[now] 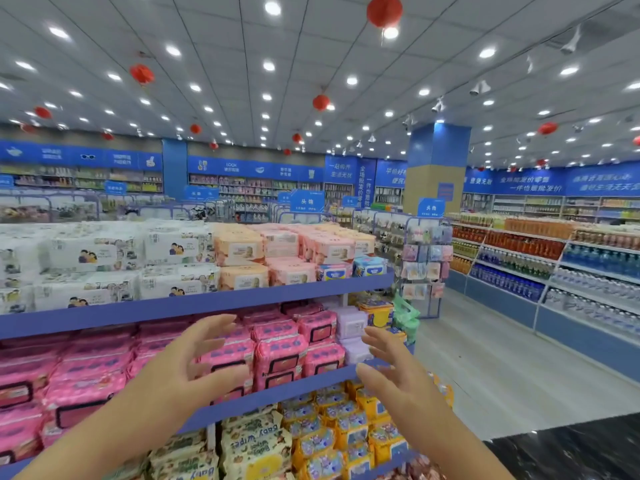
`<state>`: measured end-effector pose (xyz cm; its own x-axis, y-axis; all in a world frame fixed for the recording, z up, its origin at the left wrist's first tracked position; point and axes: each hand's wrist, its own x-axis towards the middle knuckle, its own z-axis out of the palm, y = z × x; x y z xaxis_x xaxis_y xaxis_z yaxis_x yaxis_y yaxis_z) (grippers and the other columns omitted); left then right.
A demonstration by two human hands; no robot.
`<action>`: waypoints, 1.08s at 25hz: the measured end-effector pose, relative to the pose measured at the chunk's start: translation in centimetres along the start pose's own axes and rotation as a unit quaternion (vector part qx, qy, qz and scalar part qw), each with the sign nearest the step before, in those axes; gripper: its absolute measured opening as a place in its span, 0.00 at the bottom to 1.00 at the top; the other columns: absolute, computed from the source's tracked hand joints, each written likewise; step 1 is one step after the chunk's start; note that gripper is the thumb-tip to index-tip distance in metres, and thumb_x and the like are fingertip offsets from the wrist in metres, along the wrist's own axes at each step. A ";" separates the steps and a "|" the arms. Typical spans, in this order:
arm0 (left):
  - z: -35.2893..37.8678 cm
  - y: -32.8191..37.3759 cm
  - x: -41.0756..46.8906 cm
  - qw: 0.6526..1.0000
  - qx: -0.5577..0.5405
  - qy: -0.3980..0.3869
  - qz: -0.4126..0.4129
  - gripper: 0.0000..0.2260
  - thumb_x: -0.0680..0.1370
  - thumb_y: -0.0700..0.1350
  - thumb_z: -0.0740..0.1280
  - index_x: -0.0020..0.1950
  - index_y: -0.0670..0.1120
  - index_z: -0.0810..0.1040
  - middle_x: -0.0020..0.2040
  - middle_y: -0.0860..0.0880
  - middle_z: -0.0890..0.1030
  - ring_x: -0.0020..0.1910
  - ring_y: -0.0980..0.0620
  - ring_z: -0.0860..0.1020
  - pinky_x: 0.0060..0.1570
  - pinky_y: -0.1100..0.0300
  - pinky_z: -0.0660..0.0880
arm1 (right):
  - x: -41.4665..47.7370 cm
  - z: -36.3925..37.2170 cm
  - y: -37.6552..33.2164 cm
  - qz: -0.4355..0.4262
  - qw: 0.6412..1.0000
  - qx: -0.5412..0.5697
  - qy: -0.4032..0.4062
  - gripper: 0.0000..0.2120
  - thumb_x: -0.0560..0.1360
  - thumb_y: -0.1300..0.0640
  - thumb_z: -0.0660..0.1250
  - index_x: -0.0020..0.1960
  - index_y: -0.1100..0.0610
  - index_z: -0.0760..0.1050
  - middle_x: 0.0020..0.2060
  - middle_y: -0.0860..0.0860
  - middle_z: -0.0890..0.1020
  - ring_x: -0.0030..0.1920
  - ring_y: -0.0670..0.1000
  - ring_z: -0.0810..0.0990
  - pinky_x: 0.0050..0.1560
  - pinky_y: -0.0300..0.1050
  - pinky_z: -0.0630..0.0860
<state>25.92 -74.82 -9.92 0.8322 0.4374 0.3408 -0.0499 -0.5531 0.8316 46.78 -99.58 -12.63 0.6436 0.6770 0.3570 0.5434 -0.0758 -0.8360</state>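
Left hand, right hand flank crosswise pink packs.

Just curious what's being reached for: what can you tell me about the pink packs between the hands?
The pink packs are soft, glossy plastic pouches, each with a dark-rimmed flap on its front. They sit stacked tight together on the middle shelf, behind its blue lip. The left hand and right hand reach toward them with fingers spread, holding nothing; whether either touches a pack is unclear.

Pink wipe packs, black-framed labels; blue shelf edge; white packs above.
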 end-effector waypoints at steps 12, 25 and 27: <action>-2.9 -1.0 3.4 0.981 0.062 0.180 -0.048 0.41 0.57 0.78 0.73 0.69 0.71 0.69 0.67 0.76 0.73 0.65 0.73 0.73 0.67 0.57 0.72 | 16.1 5.1 1.6 -0.090 0.977 0.102 -0.167 0.36 0.63 0.20 0.64 0.69 0.25 0.63 0.65 0.23 0.71 0.66 0.28 0.69 0.68 0.44 0.69; -10.5 -2.2 -12.1 0.905 0.129 0.363 -0.182 0.39 0.62 0.76 0.72 0.71 0.71 0.68 0.69 0.70 0.74 0.69 0.68 0.73 0.65 0.52 0.74 | 14.1 24.0 -5.9 -0.176 0.887 0.169 -0.391 0.38 0.67 0.25 0.61 0.75 0.34 0.61 0.71 0.31 0.69 0.70 0.33 0.68 0.64 0.36 0.68; -12.3 -3.5 -16.0 0.895 0.110 0.388 -0.191 0.38 0.59 0.77 0.74 0.68 0.74 0.71 0.69 0.68 0.76 0.69 0.64 0.74 0.64 0.53 0.74 | 12.0 27.6 -7.2 -0.176 0.879 0.171 -0.409 0.39 0.69 0.26 0.61 0.76 0.36 0.60 0.72 0.33 0.68 0.71 0.34 0.68 0.60 0.32 0.68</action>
<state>6.02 -71.15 -12.86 0.1272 0.9378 0.3231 0.3362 -0.3472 0.8754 35.71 -70.76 -13.83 -0.2118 0.9244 0.3172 0.3469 0.3746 -0.8598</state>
